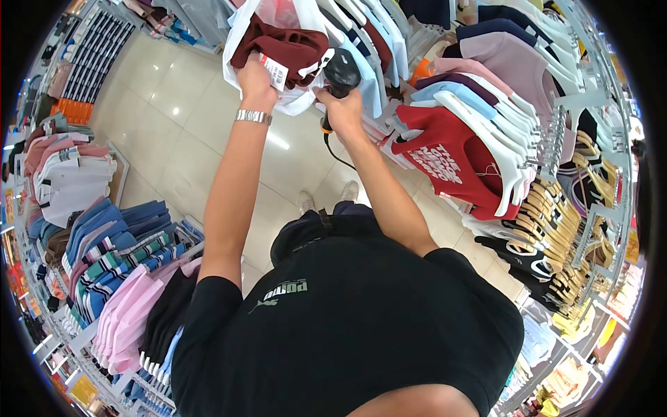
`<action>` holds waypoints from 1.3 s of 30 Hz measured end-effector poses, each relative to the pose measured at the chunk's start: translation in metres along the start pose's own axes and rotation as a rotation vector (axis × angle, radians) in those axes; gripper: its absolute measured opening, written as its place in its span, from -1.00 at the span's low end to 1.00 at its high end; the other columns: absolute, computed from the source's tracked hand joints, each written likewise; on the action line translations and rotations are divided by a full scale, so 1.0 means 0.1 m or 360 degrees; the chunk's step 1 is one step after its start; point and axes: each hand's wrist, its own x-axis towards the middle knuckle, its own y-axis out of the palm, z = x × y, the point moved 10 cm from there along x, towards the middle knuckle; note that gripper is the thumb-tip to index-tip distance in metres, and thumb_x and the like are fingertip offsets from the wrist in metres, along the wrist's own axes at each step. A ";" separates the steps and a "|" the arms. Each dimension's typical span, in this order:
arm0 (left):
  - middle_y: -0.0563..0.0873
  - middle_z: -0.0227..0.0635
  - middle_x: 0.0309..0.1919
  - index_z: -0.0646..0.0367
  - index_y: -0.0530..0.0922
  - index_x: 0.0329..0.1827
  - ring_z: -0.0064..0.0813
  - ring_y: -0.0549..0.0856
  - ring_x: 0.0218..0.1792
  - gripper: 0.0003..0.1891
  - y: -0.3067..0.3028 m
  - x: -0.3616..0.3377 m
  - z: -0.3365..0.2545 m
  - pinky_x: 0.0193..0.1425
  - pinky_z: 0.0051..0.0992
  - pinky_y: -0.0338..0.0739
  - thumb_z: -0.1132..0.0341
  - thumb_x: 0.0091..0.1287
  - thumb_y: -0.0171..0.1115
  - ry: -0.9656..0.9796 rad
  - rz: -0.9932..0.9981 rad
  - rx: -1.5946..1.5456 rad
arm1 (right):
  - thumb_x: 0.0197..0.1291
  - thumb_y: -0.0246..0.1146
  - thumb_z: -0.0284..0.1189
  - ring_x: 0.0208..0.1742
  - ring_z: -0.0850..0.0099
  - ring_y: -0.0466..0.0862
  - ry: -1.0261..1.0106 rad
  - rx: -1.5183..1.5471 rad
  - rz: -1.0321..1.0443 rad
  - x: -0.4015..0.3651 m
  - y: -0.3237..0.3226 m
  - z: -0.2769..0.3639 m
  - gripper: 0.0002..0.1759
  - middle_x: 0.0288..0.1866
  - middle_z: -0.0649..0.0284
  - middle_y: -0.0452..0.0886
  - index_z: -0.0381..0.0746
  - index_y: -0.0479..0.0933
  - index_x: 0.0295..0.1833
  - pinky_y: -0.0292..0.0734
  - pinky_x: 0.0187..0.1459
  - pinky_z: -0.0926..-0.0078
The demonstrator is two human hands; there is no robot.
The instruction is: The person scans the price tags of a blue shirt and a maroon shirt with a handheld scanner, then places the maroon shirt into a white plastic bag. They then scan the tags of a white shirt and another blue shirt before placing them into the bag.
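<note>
My left hand [256, 82], with a metal watch at the wrist, pinches a white and red price tag [276, 72] that carries a barcode. Right behind the tag is a maroon garment [278, 40], bunched up against white cloth [297, 101]. A black handheld barcode scanner [342, 68] is gripped in my right hand [342, 111]. Its head is up beside the maroon garment, to the right of the tag. From the scanner's lower end a black cable [335, 153] hangs down. Fingers of both hands are partly hidden.
On the right, a rack holds shirts on white hangers, with a red printed T-shirt [451, 156] in front. Wooden hangers [549, 222] crowd below it. On the left hang pink shirts [128, 316] and striped shirts [104, 274]. Between the racks runs a tiled floor [174, 132].
</note>
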 end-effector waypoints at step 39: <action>0.65 0.00 0.26 0.31 0.47 0.40 -0.08 0.67 0.21 -0.09 0.46 -0.19 0.37 0.25 -0.24 0.57 -0.12 0.04 0.44 0.0149 0.1956 0.3537 | 0.13 0.46 -0.51 -0.29 0.46 0.69 0.0021 0.0092 0.0018 -0.26 0.20 0.07 -0.74 -0.31 0.22 0.71 -0.41 0.64 -0.11 0.54 -0.17 0.46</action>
